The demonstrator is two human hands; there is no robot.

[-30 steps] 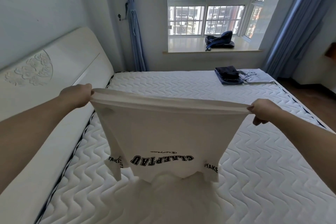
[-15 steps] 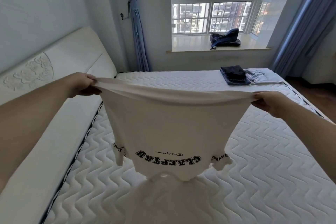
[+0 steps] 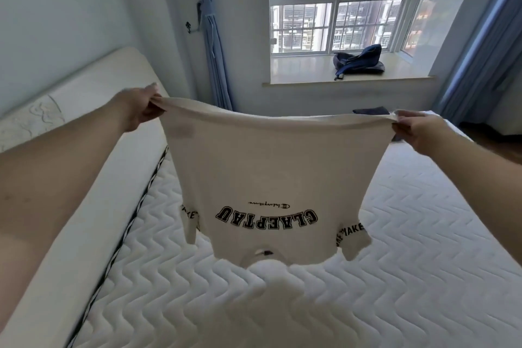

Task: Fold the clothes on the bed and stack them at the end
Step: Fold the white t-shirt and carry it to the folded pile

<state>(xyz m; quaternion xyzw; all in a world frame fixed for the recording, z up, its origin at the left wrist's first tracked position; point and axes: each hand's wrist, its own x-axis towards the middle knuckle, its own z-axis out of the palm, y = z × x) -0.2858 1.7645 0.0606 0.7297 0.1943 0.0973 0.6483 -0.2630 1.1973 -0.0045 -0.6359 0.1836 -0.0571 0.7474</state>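
Bed [image 3: 367, 277]: bare white quilted mattress with a wavy stitch pattern fills the lower frame; a cream padded headboard [image 3: 93, 110] runs along your left.

Window [image 3: 339, 3]: multi-pane, on the far wall, with blue curtains [image 3: 210, 37] at either side. A dark blue backpack [image 3: 358, 61] lies on the sill.

T-shirt [image 3: 271, 172]: cream, held up in the air in front of you over the mattress, hanging upside down. The hem is the top edge, stretched taut between your hands. Black printed lettering across the chest reads inverted. Both short sleeves dangle at the lower corners, each with a printed band. The neck opening is at the lowest point, just above the mattress; contact cannot be confirmed.

Left hand [image 3: 138, 109]: closed, pinching the left corner of the hem, arm extended.

Right hand [image 3: 415, 130]: closed, gripping the right corner of the hem, arm extended.

Folded clothes [image 3: 370, 110]: a dark item at the far end of the bed, mostly hidden behind the raised hem and your right hand; only a sliver shows.
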